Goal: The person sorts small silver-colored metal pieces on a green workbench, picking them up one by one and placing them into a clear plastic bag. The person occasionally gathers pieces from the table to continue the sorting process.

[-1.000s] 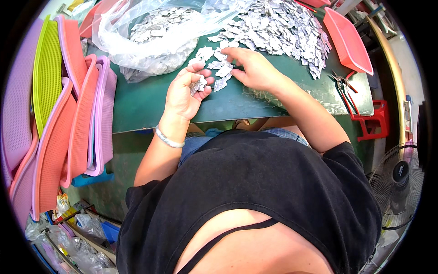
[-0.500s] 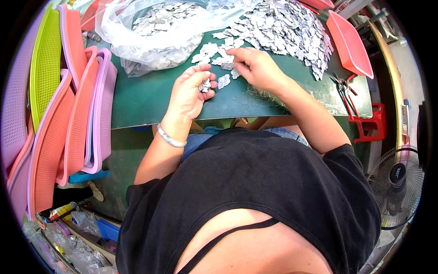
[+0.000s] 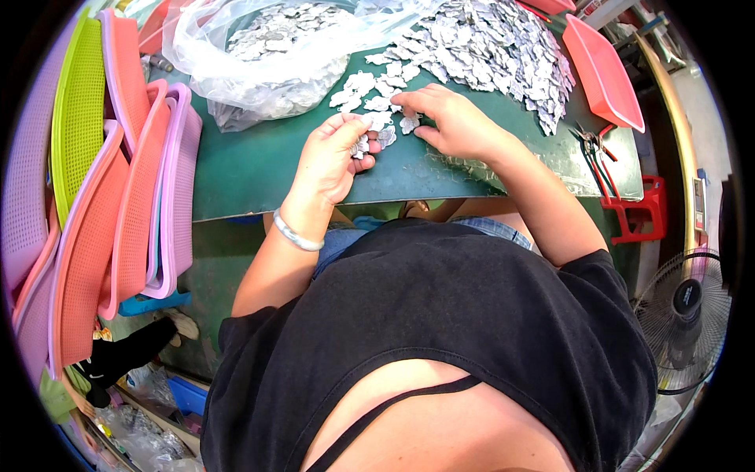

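Several small flat silver metal pieces (image 3: pixel 359 147) sit in my left hand (image 3: pixel 324 157), its fingers curled around them and its thumb on top. Beside those fingertips, loose metal pieces (image 3: pixel 385 136) lie on the green table (image 3: pixel 259 177). My right hand (image 3: pixel 454 119) hovers over the near end of the scattered pieces, thumb apart from the index finger. Between its fingertips and the left hand lies one separate piece (image 3: pixel 409 124). Farther back spreads a large heap of the same silver pieces (image 3: pixel 495 55).
A clear plastic bag (image 3: pixel 259 94) of metal pieces stands at the back left. Pink and purple baskets (image 3: pixel 141 197) are stacked at left. To the right are a pink tray (image 3: pixel 602 75), red-handled cutters (image 3: pixel 598 157), a red stool (image 3: pixel 641 212) and a fan (image 3: pixel 684 315). Another person's leg (image 3: pixel 134 350) shows lower left.
My left hand has shifted slightly right, closer to the loose pieces. The right thumb and index finger have spread wider. At lower left, more of the other person has come into view.
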Tool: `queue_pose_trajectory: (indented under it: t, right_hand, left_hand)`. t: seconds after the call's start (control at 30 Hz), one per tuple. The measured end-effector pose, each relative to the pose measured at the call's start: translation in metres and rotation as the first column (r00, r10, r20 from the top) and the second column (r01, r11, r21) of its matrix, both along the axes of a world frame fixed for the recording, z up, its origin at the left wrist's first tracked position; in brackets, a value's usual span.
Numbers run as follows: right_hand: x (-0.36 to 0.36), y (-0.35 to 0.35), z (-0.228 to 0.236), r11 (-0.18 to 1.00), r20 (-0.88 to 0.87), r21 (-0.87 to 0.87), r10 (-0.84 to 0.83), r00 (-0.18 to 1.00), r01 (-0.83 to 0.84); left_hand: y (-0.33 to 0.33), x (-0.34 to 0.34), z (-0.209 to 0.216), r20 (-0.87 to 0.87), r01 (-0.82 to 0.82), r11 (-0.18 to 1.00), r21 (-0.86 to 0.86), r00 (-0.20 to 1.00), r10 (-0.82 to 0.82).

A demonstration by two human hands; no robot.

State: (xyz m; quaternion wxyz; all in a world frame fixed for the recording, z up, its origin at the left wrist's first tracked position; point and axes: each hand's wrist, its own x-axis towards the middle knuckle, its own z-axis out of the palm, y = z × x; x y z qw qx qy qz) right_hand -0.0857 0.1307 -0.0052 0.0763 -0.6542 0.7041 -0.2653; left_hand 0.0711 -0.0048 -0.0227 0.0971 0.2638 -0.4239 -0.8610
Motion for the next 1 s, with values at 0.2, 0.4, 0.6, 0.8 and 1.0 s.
queue_pose_trajectory:
  t: [0.2, 0.4, 0.6, 0.8, 1.0]
  right_hand:
    - [0.000, -0.001, -0.003, 0.989, 0.201, 0.021, -0.146, 0.969, 0.144]
    - [0.007, -0.009, 0.010, 0.984, 0.721, 0.117, -0.177, 0.670, 0.134]
    - [0.012, -0.015, 0.013, 0.993, 0.807, 0.095, -0.119, 0.579, 0.071]
    - [0.018, -0.013, 0.001, 0.998, 0.125, 0.007, 0.063, 0.990, -0.064]
    - [0.021, -0.018, -0.005, 1.000, 0.089, -0.023, 0.009, 0.996, -0.007]
  left_hand:
    - [0.001, 0.002, 0.004, -0.075, -0.049, 0.989, 0.138, 0.995, 0.060]
    - [0.004, -0.002, 0.003, -0.073, 0.047, 0.994, 0.099, 0.997, -0.040]
    - [0.004, -0.003, 0.000, -0.053, 0.011, 0.999, 0.054, 0.999, -0.009]
    - [-0.015, 0.016, -0.006, -0.198, -0.016, 0.971, 0.237, 0.978, 0.064]
    - [-0.022, 0.026, -0.009, -0.262, -0.030, 0.964, 0.263, 0.960, 0.101]
